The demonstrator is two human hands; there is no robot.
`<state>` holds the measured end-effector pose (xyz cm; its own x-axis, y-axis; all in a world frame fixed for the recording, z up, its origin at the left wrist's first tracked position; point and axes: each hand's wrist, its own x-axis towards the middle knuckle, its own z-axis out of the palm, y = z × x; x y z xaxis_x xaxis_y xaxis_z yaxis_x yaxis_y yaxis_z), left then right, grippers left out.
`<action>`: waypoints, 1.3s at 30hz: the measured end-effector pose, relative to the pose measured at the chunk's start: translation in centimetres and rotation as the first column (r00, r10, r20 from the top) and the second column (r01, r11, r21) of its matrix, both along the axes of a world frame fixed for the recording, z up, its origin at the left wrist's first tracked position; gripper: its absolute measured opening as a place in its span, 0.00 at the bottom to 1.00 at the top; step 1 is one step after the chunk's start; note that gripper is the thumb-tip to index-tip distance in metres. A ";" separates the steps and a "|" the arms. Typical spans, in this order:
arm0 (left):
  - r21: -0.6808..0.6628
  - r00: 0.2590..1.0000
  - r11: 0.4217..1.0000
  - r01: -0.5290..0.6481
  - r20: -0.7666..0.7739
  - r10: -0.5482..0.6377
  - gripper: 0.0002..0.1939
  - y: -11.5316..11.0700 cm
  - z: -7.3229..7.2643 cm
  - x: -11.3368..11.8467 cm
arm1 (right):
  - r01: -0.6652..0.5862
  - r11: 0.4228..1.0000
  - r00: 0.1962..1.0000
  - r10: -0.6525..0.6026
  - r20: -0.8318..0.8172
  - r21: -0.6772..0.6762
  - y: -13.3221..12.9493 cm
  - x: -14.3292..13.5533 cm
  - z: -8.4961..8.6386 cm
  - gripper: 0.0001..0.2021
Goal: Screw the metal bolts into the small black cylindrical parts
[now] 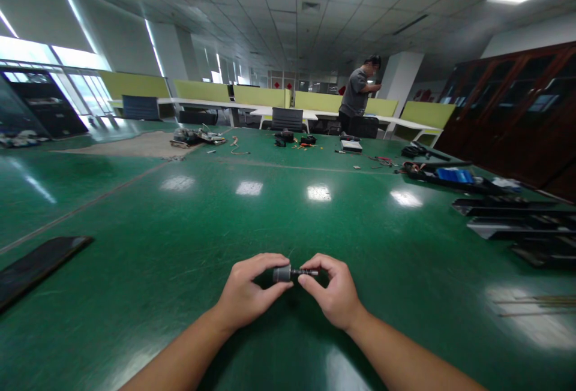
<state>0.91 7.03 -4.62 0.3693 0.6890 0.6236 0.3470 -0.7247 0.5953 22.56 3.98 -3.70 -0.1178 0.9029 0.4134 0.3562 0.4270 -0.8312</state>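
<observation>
Close above the green table, my left hand [254,289] grips a short grey cylindrical part [282,274] between thumb and fingers. A thin dark shaft [306,272], ridged like a screw or a coiled spring, sticks out of its right end. My right hand [333,289] pinches this shaft near its tip with thumb and forefinger. The part lies roughly level, pointing left to right. Whether it is a small motor, I cannot tell. My fingers cover some of both ends.
A dark flat panel [40,265] lies at the left on the green table [202,217]. Black metal channels [508,226] and thin rods [535,304] are at the right. Tools and wires [297,139] sit toward the far edge. Beyond them a person [355,97] stands.
</observation>
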 end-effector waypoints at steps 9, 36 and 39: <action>-0.001 1.000 1.000 -0.023 0.007 0.023 0.17 -0.1 -0.1 0.0 | -0.004 1.000 0.999 0.003 -0.032 -0.018 0.1 0.1 -0.1 0.03; -0.019 0.999 0.998 -0.052 0.007 0.052 0.17 0.1 -0.1 -0.3 | 0.033 0.999 0.998 -0.035 -0.049 -0.026 0.1 0.2 -0.1 0.05; -0.022 0.998 0.998 -0.058 0.008 0.058 0.16 0.1 -0.1 -0.3 | 0.036 0.999 0.998 -0.036 -0.053 -0.017 0.1 0.2 -0.1 0.05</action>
